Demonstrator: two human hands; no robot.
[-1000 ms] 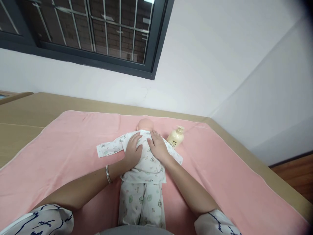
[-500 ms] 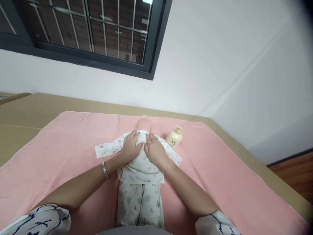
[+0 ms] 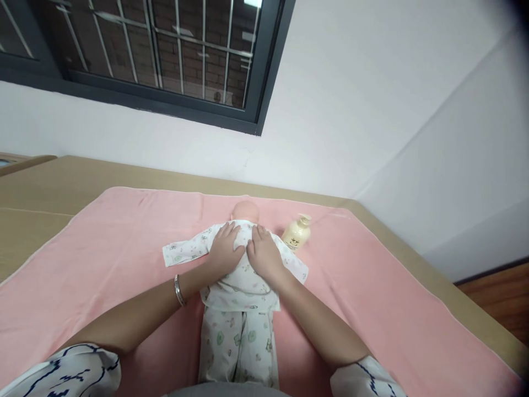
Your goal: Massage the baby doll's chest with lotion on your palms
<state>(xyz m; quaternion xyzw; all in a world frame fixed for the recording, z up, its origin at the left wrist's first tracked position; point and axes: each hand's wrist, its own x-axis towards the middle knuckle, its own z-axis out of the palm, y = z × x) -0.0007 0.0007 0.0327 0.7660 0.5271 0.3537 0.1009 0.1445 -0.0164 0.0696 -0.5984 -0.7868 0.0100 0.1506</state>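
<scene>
Doll (image 3: 243, 292): lies lengthwise on the pink blanket (image 3: 363, 264), head pointing away from the person.
Left hand (image 3: 224, 252): flat, fingers slightly spread, resting on the shirt (image 3: 248, 284); grips nothing.
Right hand (image 3: 263, 255): flat on the shirt, fingers nearly together; grips nothing.
Pump bottle (image 3: 296, 234): just beside the doll's right-hand sleeve.

No wording, brand or number can be read; the pale yellow pump bottle (image 3: 296, 234) carries a small dark emblem (image 3: 295, 241) on its front, with fine lines of print (image 3: 291, 246) just beneath it; that lettering is too small and soft to make out; the mark itself is likewise too tiny to tell as logo or drawing.
</scene>
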